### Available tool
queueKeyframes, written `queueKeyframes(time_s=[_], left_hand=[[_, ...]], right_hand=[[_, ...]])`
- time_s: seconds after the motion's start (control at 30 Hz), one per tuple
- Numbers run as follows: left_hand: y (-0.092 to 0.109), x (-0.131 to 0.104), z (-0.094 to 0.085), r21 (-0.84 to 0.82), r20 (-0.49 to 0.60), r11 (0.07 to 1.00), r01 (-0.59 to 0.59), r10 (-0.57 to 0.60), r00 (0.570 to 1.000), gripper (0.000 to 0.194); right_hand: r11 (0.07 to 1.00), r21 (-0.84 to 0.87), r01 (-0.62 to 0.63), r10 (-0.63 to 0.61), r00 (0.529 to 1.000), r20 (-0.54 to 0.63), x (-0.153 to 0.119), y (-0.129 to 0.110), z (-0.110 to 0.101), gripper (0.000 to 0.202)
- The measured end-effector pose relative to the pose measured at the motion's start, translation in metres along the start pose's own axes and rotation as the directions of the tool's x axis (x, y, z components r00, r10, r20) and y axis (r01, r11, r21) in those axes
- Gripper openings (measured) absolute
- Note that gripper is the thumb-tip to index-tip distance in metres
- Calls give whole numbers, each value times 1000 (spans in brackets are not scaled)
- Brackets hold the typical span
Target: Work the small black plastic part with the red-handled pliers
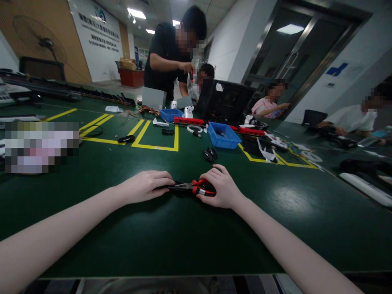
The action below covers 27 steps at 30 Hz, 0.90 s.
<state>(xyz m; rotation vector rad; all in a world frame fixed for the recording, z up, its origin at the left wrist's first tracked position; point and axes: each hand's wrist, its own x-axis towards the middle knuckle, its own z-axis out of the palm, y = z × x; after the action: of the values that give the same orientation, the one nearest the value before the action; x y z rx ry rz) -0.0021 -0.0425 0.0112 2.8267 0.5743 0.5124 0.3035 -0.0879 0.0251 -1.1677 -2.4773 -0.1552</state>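
Dark green matte bench (171, 245) with yellow tape lines; pliers (191, 187) lie flat near its front edge, between both hands. Right hand (222, 188) is clamped on the red-and-black rubbery handles, left hand (147, 186) curled over the bare steel nose. Risk: squeezing the handles could pinch the left fingers (167, 180), since they cover the jaws.

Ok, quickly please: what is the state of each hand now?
Left hand: closed over the nose end of the pliers.
Right hand: closed on the red handles of the pliers.
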Motion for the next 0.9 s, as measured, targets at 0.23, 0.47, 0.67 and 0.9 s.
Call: queueKeyframes(time_s=[0.23,0.47,0.67,0.9], left_hand=[[0,1,0,11,16,1000,20,-20,1000,28],[0,1,0,19,8,999,36,-37,999,33],[0,3,1,20,22,998,55,-55,998,33],[1,4,-1,-18,30,997,71,-70,997,30]], right_hand=[[1000,18,-21,21,999,-28,0,-1,-1,41],[997,48,-64,65,997,-32,1,-2,-2,40],[999,25,-38,39,998,-45,1,-3,-1,39],[991,-124,51,-59,996,-65,2,-3,-4,40]])
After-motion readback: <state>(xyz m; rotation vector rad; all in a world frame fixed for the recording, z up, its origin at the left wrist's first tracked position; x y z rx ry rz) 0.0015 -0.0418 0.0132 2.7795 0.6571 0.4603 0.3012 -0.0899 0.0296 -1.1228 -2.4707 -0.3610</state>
